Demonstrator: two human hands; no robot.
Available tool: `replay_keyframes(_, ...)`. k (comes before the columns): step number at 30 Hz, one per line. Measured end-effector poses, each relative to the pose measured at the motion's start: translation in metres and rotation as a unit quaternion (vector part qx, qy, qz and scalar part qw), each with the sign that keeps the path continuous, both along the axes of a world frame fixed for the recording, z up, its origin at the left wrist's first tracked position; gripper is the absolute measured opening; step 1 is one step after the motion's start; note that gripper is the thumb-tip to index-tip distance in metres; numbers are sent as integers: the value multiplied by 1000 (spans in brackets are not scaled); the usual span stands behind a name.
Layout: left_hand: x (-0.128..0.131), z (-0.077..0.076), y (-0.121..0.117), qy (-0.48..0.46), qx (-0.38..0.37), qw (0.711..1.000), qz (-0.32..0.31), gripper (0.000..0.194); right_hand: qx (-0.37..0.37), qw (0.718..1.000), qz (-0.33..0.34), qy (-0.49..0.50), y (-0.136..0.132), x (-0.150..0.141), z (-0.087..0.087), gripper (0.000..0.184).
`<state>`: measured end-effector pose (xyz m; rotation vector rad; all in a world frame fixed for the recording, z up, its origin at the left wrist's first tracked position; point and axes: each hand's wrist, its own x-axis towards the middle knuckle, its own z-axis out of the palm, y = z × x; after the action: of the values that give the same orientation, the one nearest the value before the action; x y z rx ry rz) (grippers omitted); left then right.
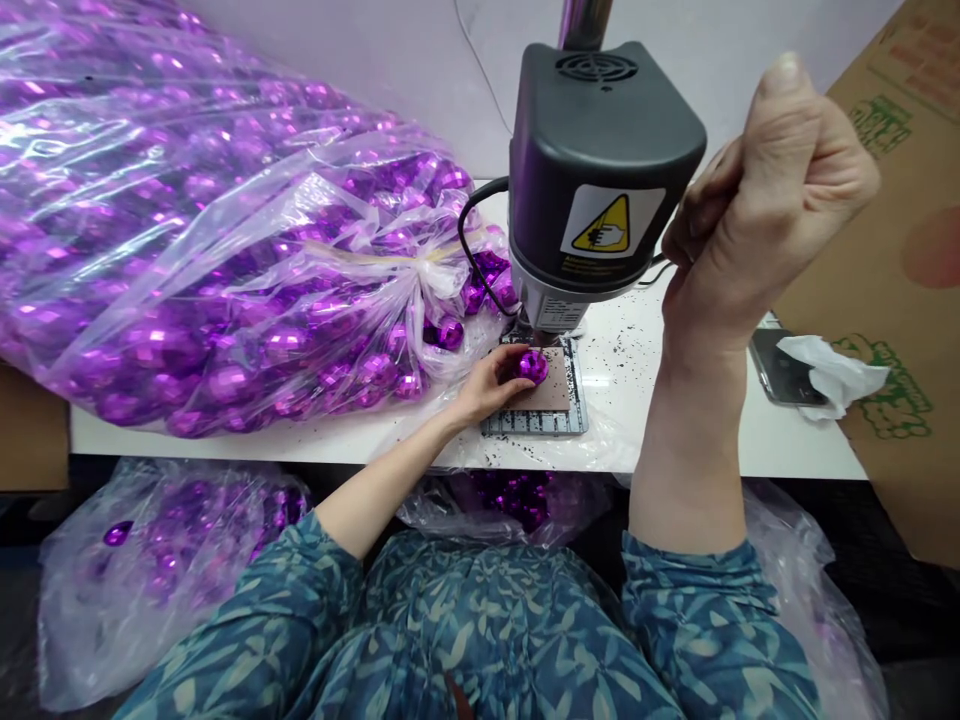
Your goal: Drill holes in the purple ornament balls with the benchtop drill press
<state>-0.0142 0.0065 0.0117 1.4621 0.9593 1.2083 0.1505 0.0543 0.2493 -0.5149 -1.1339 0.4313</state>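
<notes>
My left hand (491, 385) pinches a shiny purple faceted ball (533, 366) between thumb and fingers. The ball rests on a brown board (555, 392), which lies on the slotted metal base (579, 410) of a bench drill press. Just above the ball is the lower end of the black drill press head (600, 150), which carries a yellow warning label. My right hand (780, 170) is raised at the right side of the head, with its fingers curled closed. Whatever those fingers grip is hidden behind the hand.
A large clear bag of purple balls (247, 250) fills the left of the white table (795, 450). Dark shavings surround the base. A phone (784, 365) with crumpled tissue (836, 375) lies right, beside a cardboard box (892, 300). More plastic bags (172, 560) hang below the table edge.
</notes>
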Motion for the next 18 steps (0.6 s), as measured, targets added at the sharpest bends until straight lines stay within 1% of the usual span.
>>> replay_keyframes(2,3,3,-4,32,23,999,6,59,10,1000,0,6,1,0,-1,55)
replay_keyframes(4,6,4,-7,48,27,998,6,58,12,1000,-3,8,2,0,0,55)
replay_keyframes(8,10,2,-8,38,21,999,23,61,-2,1000,-5,-4,1,0,1,55)
replay_keyframes(11,10,2,-9,29,21,999,23,61,19,1000,-2,9,-5,0,-2,52)
replay_keyframes(15,10,5,-10,23,17,999,15,59,50,998,-30,27,-23,-2,-14,47)
replay_keyframes(18,10,6,-10,31,19,999,21,57,41,997,-66,21,-38,-2,-28,52)
